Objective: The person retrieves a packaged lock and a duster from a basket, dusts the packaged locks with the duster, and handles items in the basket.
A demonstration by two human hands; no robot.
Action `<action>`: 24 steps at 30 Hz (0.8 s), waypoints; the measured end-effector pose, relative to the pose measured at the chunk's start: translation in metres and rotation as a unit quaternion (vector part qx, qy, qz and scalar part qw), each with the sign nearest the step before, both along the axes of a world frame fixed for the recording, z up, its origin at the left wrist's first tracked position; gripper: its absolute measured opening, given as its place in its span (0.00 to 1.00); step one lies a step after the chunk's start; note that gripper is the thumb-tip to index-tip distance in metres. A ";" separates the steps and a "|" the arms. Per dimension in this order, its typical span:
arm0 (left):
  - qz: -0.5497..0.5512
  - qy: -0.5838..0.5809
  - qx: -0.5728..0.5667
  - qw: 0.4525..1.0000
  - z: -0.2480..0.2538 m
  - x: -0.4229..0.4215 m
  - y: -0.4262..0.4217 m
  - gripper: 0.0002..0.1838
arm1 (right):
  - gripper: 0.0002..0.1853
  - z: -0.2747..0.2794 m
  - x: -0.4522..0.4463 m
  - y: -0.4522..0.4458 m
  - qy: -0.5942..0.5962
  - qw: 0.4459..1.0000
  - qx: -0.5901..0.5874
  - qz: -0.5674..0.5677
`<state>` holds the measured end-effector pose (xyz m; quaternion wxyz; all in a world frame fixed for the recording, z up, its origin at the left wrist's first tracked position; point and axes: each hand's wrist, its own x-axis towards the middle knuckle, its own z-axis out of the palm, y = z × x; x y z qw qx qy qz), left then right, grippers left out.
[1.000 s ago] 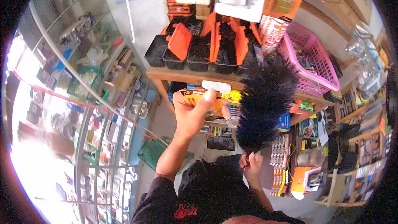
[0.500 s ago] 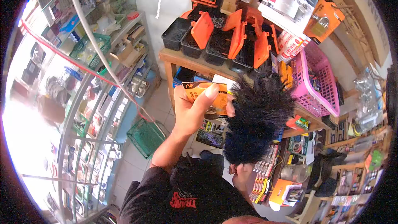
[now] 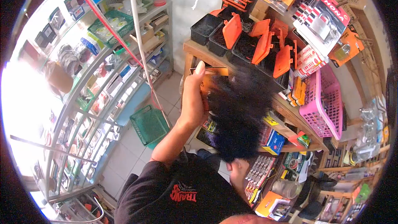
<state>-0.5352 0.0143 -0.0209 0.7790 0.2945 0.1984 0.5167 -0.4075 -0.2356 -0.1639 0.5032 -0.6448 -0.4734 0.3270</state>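
My left hand (image 3: 193,95) is closed around an orange-and-black card pack (image 3: 216,71), with the thumb along its upper edge. A black feather duster (image 3: 240,116), blurred by motion, covers much of the pack's face. Its lower end meets my right hand (image 3: 238,170), whose fingers are wrapped round the handle; the handle itself is hidden. Beyond both hands, black bins (image 3: 206,29) with raised orange lids (image 3: 232,31) stand on the wooden shelf top (image 3: 199,52).
On the right are a pink basket (image 3: 321,112) and hanging padlock packs (image 3: 325,27). A glass display case (image 3: 97,95) runs along the left. A green basket (image 3: 149,124) stands low near the tiled floor, and a white pole (image 3: 137,29) crosses in front of the case.
The duster has swept left against the card pack and now hides most of it. My left hand has tilted the pack. The whole view has shifted, with the shelf further right.
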 end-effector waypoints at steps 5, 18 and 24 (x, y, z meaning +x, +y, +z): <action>0.061 0.086 0.088 0.991 -0.013 -0.001 0.000 0.21 | 0.28 -0.024 -0.017 0.019 0.142 0.984 0.017 -0.102; 0.013 -0.075 -0.007 0.997 -0.008 -0.006 0.009 0.38 | 0.26 -0.052 -0.013 0.033 0.100 0.994 -0.007 -0.045; -0.093 -0.021 0.058 0.994 -0.067 0.036 -0.021 0.41 | 0.30 -0.035 -0.007 0.037 0.181 0.980 -0.049 -0.074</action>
